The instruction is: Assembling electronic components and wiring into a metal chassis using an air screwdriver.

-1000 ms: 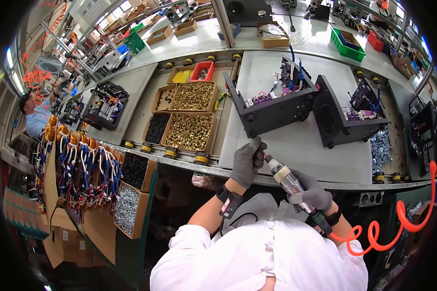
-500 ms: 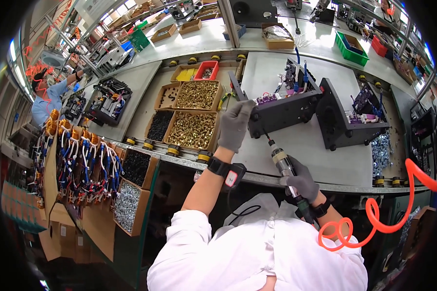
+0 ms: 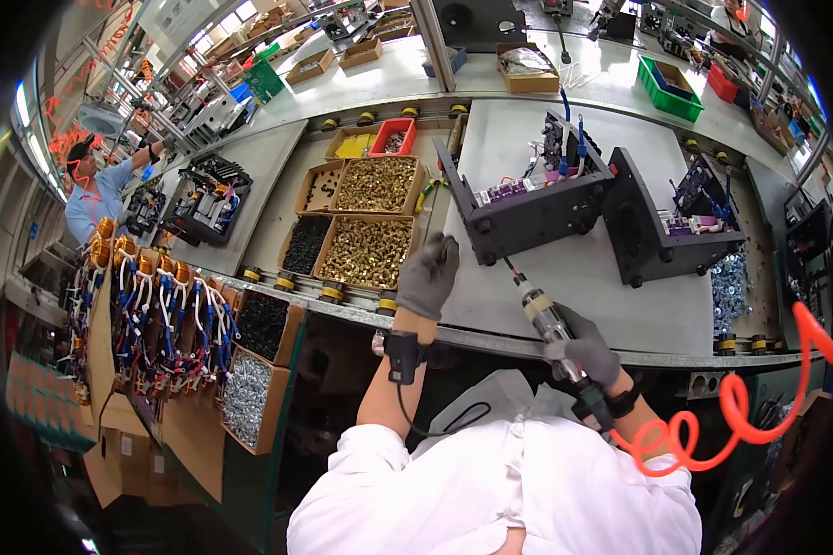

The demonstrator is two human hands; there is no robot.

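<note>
My right hand (image 3: 585, 351), in a grey glove, is wrapped round a pneumatic screwdriver (image 3: 544, 319). The tool's bit points up at the near lower edge of a black metal housing (image 3: 537, 227); whether it touches cannot be made out. Purple circuit boards (image 3: 507, 191) and blue and white cables sit in that housing. My left hand (image 3: 429, 277), also gloved, is over the bench edge, left of the housing and apart from it. Its fingers are curled together, and what they hold, if anything, is hidden. Right beside it stands a box of brass-coloured fasteners (image 3: 366, 248).
A second black housing (image 3: 662, 240) stands at the right, near loose silver screws (image 3: 729, 291). An orange coiled air hose (image 3: 736, 402) hangs by my right arm. Wired copper coils (image 3: 162, 296) and a box of silver screws (image 3: 248, 398) are at the left. A co-worker (image 3: 102, 190) stands far left.
My left hand has come off the housing's left corner and moved down and left, toward the bench edge. The screwdriver stays near the same spot at the housing, shifted slightly.
</note>
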